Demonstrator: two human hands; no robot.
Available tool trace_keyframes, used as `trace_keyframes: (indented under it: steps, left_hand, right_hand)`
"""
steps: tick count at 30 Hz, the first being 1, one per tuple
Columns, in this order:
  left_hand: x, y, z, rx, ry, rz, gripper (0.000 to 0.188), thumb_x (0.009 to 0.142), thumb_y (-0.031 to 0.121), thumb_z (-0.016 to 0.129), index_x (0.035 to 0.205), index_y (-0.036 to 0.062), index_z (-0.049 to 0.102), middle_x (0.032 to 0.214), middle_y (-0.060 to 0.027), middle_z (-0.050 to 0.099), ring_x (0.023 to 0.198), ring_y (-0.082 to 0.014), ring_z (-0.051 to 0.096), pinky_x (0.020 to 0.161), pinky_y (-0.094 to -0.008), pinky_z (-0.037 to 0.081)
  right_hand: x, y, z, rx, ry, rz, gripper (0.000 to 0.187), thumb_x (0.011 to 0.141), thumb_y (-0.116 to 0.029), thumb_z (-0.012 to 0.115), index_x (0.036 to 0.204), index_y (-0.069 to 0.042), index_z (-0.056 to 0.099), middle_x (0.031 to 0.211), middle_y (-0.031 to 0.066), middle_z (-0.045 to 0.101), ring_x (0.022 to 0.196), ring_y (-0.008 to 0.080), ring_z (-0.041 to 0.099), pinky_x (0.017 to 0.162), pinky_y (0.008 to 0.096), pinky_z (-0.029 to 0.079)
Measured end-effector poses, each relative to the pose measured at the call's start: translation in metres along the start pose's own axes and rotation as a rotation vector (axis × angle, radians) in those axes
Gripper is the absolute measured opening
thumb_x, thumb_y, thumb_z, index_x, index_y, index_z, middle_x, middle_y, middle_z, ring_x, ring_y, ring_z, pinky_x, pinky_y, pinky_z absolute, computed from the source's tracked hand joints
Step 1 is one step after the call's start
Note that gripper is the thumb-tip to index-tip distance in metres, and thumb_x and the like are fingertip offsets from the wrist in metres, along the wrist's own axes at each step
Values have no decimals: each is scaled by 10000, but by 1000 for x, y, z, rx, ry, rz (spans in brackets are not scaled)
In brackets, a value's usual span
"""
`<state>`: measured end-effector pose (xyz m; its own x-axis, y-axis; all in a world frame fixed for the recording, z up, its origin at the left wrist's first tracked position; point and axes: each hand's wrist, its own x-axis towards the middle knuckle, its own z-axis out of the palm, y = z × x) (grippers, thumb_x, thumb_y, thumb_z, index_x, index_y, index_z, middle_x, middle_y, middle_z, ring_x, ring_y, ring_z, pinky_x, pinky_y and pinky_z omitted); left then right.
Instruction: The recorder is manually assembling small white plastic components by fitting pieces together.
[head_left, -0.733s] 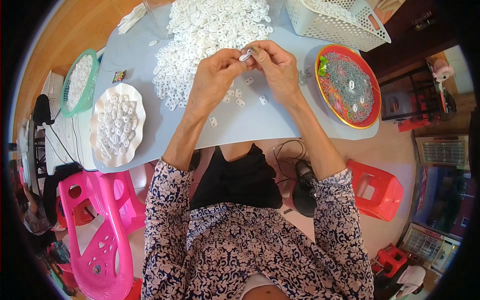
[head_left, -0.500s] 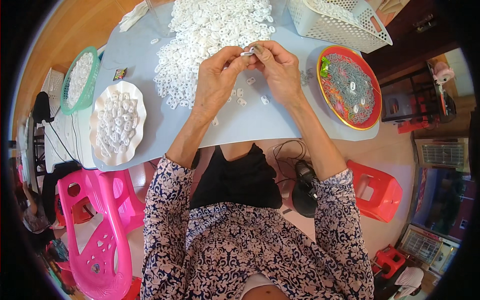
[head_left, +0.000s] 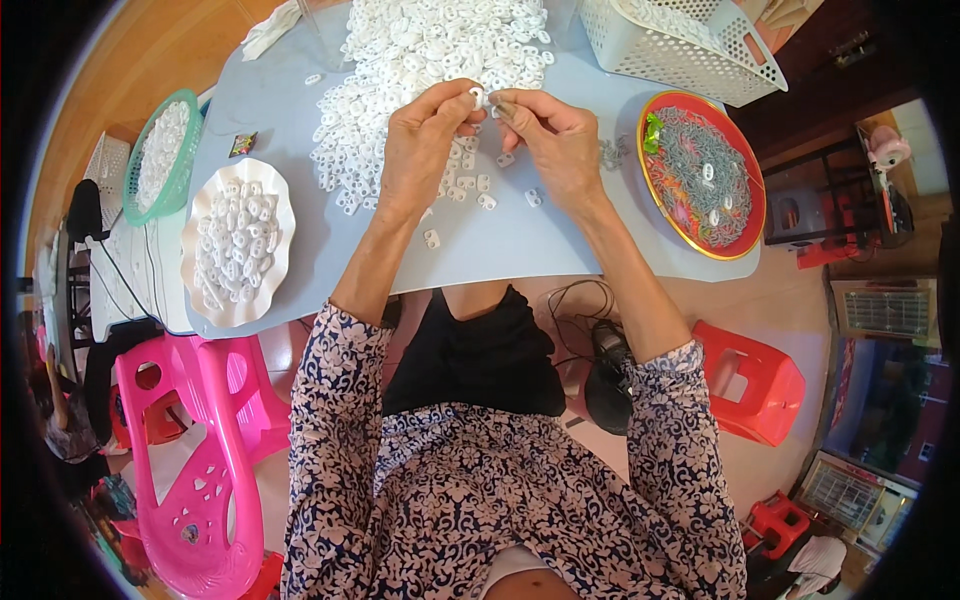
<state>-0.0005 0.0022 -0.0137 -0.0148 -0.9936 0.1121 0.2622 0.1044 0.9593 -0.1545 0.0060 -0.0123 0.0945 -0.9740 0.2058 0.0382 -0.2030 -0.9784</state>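
Over the front of a heap of small white oval plastic pieces (head_left: 430,60), my left hand (head_left: 418,145) pinches one white plastic piece (head_left: 477,96) between thumb and fingers. Close beside it, slightly apart, my right hand (head_left: 555,140) is closed, thumb tip against the fingers. A pale bit shows at its fingertips, too small to name. Several loose white two-holed pieces (head_left: 487,201) lie on the table below my hands. To the right, a red tray with a gold rim (head_left: 752,215) holds many small grey metal parts (head_left: 690,140) and a few white pieces.
A scalloped white dish (head_left: 283,270) of white pieces stands on the blue-grey table (head_left: 330,255) at the left. Beyond it is a green basket (head_left: 185,165); a white perforated basket (head_left: 690,65) stands far right. A pink chair (head_left: 240,470) and red stool (head_left: 765,385) flank me.
My hands have drawn apart a little, where their fingertips met before. The white piece now stays in my left fingers, and my right fingertips have dropped slightly.
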Motion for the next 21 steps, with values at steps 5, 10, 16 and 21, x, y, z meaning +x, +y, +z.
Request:
trace_keyframes:
  steps: [5, 10, 16, 21]
  left_hand:
    - [2, -1, 0, -47, -23, 25, 177, 878, 117, 571, 988, -21, 591, 868, -45, 614, 803, -126, 609, 700, -250, 474]
    - [2, 0, 0, -73, -59, 59, 120, 879, 90, 560, 962, 4, 573, 838, -31, 592, 785, -117, 595, 701, -245, 467]
    - [2, 1, 0, 53, -71, 113, 109, 865, 81, 579, 943, 8, 597, 765, 11, 578, 706, -58, 528, 613, -206, 410]
    - [0, 3, 3, 190, -83, 135, 104, 862, 89, 582, 930, 13, 605, 728, 36, 561, 644, -22, 456, 542, -186, 345]
  right_hand:
    - [-1, -4, 2, -60, -9, -84, 172, 870, -54, 598, 1028, -22, 657, 741, 3, 616, 615, 51, 531, 548, 189, 434]
    - [-1, -3, 3, -85, -11, -121, 210, 854, -33, 601, 1063, -25, 624, 777, -8, 609, 635, 49, 535, 573, 188, 443]
    - [-1, -3, 3, -69, -30, -123, 272, 842, -13, 602, 1112, -41, 594, 790, -6, 599, 639, 53, 543, 584, 192, 457]
    - [-1, -1, 2, -108, -20, -146, 234, 849, -12, 594, 1081, -38, 616, 790, -6, 594, 654, 55, 555, 580, 196, 466]
